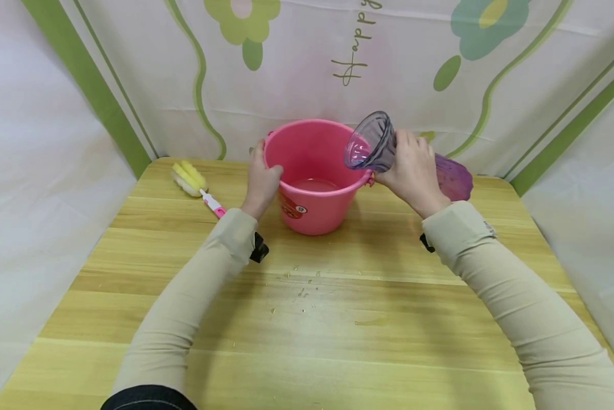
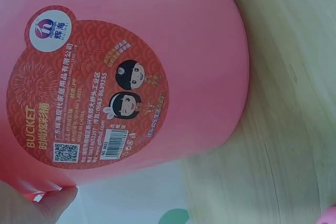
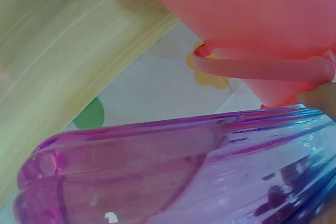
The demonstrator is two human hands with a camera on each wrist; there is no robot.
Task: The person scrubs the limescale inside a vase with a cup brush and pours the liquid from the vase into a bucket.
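Note:
A pink plastic bucket (image 1: pixel 312 188) stands on the wooden table (image 1: pixel 307 319), with a little water at its bottom. My left hand (image 1: pixel 260 179) grips its left rim, thumb over the edge. In the left wrist view the bucket's wall (image 2: pixel 199 40) and its red label (image 2: pixel 89 87) fill the frame, with a fingertip (image 2: pixel 55 203) at the bottom left. My right hand (image 1: pixel 414 171) holds a clear purple ribbed vase (image 1: pixel 375 142) tipped on its side, mouth over the bucket's right rim. The right wrist view shows the vase (image 3: pixel 173 171) close up, under the bucket's handle (image 3: pixel 262 66).
A yellow sponge brush with a pink and white handle (image 1: pixel 196 185) lies on the table left of the bucket. Small water drops (image 1: pixel 301 290) speckle the table's middle. A white cloth with green flower print (image 1: pixel 307 62) walls in the table on three sides.

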